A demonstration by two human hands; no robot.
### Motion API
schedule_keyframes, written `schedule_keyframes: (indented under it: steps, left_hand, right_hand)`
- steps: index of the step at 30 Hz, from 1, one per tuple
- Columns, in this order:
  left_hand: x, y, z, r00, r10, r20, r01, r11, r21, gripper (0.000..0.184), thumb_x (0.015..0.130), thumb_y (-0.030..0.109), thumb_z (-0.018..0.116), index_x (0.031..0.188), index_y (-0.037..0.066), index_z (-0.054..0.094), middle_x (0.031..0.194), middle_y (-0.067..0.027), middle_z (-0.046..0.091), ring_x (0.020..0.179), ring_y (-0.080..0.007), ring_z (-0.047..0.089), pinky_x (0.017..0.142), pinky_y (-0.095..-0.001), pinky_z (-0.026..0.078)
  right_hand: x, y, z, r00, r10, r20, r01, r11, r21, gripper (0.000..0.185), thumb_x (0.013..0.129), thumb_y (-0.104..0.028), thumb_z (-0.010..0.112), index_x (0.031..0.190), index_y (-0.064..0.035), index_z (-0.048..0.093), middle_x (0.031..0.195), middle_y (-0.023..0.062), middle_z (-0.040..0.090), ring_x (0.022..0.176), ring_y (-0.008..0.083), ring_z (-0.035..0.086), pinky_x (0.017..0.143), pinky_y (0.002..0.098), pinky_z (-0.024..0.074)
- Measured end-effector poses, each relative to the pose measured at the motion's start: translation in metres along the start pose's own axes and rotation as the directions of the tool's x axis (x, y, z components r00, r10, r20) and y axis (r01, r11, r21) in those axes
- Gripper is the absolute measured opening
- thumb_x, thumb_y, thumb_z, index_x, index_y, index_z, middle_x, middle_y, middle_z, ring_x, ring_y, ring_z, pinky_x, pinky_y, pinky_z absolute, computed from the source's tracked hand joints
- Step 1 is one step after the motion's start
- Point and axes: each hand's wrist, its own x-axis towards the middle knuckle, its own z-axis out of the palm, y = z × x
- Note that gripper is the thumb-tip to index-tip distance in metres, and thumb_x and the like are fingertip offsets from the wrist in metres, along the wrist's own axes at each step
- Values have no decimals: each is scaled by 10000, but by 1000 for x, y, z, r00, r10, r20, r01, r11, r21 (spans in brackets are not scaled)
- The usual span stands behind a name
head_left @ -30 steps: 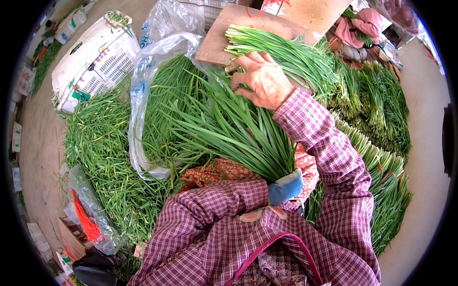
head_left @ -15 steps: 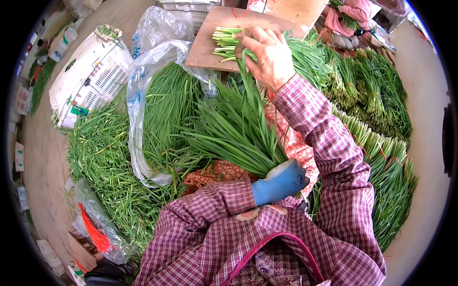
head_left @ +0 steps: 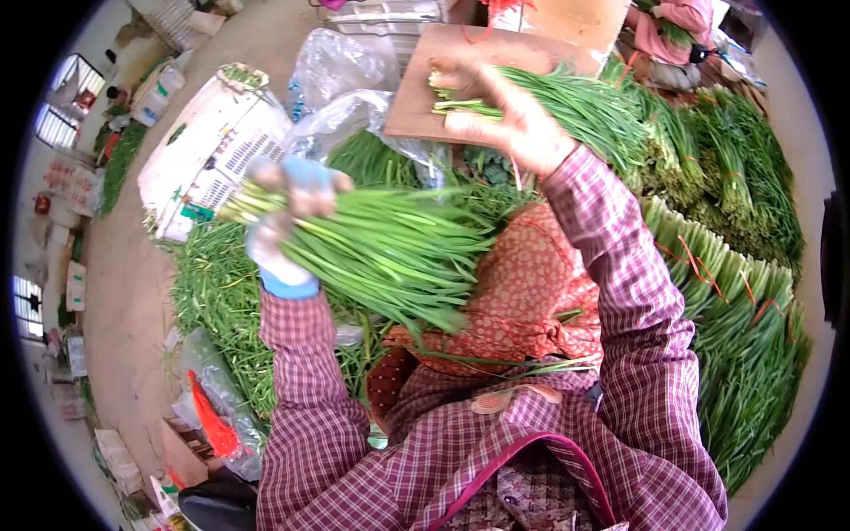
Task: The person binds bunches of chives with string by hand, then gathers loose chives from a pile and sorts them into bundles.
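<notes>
My left hand, in a blue and white glove, is closed round the pale stem ends of a bunch of garlic chives. The bunch is held out to the left, its green leaves pointing right above my lap; hand and leaves are blurred. My bare right hand is over the brown board, thumb and fingers spread apart. Beside and partly under it, another bunch of chives lies with its cut stems on the board and leaves trailing right. Orange patterned cloth covers my lap.
Loose greens heap on the left near a white crate and a clear plastic bag. Red ties lie lower left. Tied bundles are stacked on the right. Another person in pink sits at top right.
My left hand has swung from my lap out to the left, with the chives now held by their stems. My right hand's fingers have spread at the board. The view has shifted slightly.
</notes>
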Motion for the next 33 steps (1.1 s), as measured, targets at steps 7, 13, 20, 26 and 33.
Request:
schedule_keyframes:
  steps: [7,13,20,26,33]
  left_hand:
    - [9,75,-40,947,216,-239,-229,973,-25,205,863,134,590,1067,147,573,815,49,515,821,-132,508,979,-401,374]
    - [4,116,-51,912,270,-308,-271,962,38,198,858,113,609,1051,124,565,785,34,458,767,-133,463,973,-413,391]
    - [32,93,-13,912,154,-381,79,844,531,255,864,132,580,1101,81,501,819,-17,468,793,-162,471,870,-379,419]
    - [76,26,86,869,253,-424,247,521,817,304,823,9,606,1115,-2,522,958,-86,570,889,-168,588,829,-302,492]
    - [119,-24,65,923,271,-273,-201,945,259,233,923,153,508,1084,-13,531,961,-142,617,889,-222,621,830,-356,532]
  right_hand:
    - [-39,8,77,820,340,461,-244,936,-255,682,824,-421,667,1348,-68,409,1048,184,656,999,296,626,907,422,481]
    - [-89,64,16,659,662,358,-267,650,-711,610,816,-461,655,1314,-148,490,1102,180,629,992,281,625,874,397,497]
    - [-13,-30,10,984,129,-124,-149,974,-171,991,706,-442,778,1409,37,269,1398,233,399,1290,302,412,1083,391,322]
    - [27,-71,99,978,-187,-92,192,979,60,1326,460,-478,884,1449,12,150,1390,255,341,1302,375,337,1083,456,277]
    - [21,-58,25,941,-207,-268,113,938,-328,899,596,-334,814,1359,-115,392,1118,138,626,937,262,656,826,366,547]
